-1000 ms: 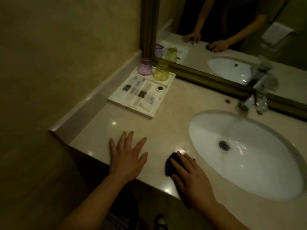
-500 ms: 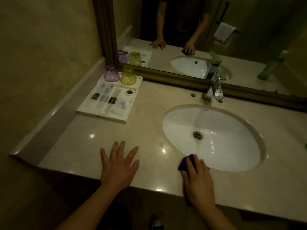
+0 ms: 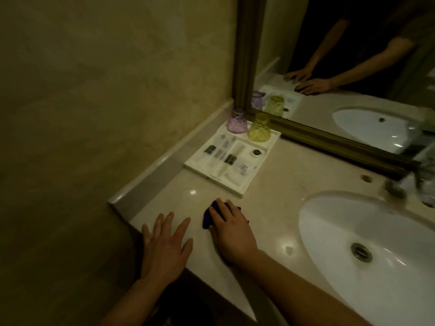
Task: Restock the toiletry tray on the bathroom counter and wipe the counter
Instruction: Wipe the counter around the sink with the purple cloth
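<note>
Right hand (image 3: 231, 234) flat, fingers pressed on dark cloth (image 3: 207, 217) — soft, light, best pinned under the palm | left hand (image 3: 164, 245) spread, empty, on bench (image 3: 270, 208) | toiletry tray (image 3: 237, 188) just beyond the fingertips — undisturbed.

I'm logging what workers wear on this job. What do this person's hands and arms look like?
Both the left hand and right hand are bare: no gloves, rings or watch visible. Forearms are uncovered; the mirror reflection suggests short dark sleeves.

— How many cups on the tabletop (image 3: 277, 182)?
— Two: one purple cup (image 3: 237, 121), one yellow cup (image 3: 259, 127).
— Trays, sinks, cloths?
— One white tray (image 3: 247, 184), one sink (image 3: 329, 231), one dark cloth (image 3: 207, 216).
</note>
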Demonstrator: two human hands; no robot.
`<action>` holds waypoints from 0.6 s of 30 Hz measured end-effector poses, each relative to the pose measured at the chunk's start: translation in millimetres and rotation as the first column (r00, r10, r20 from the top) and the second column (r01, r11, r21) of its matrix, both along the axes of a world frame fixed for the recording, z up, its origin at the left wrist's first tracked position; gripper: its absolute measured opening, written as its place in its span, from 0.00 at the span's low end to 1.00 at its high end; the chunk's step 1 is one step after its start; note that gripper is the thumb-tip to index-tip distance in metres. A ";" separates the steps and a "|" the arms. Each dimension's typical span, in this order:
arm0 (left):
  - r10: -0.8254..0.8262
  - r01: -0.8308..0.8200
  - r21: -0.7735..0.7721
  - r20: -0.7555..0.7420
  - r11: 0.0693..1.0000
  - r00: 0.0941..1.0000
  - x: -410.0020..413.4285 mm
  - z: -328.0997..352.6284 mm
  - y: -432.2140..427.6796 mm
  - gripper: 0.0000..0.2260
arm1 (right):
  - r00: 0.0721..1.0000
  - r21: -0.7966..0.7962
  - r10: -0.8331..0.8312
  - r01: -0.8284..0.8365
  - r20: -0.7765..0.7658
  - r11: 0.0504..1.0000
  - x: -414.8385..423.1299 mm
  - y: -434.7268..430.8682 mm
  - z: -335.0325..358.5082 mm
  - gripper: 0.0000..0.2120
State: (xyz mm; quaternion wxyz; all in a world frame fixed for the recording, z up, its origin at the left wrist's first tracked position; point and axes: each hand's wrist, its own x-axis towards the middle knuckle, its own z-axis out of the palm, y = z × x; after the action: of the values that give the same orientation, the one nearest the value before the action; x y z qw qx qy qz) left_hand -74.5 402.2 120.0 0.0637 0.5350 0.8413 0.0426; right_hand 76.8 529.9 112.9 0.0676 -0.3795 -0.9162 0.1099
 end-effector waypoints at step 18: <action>0.315 -0.324 0.043 0.142 0.945 0.938 -21.7 26.9 0.3 0.31 | 0.977 -0.466 -0.121 0.026 -0.175 0.884 -100.5 40.6 38.8 0.25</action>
State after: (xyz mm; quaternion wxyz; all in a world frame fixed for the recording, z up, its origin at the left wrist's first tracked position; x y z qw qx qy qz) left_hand -96.2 402.5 146.9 0.0943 0.3892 0.9090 0.1156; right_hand -23.7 570.5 151.6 0.0709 -0.4063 -0.8374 0.3588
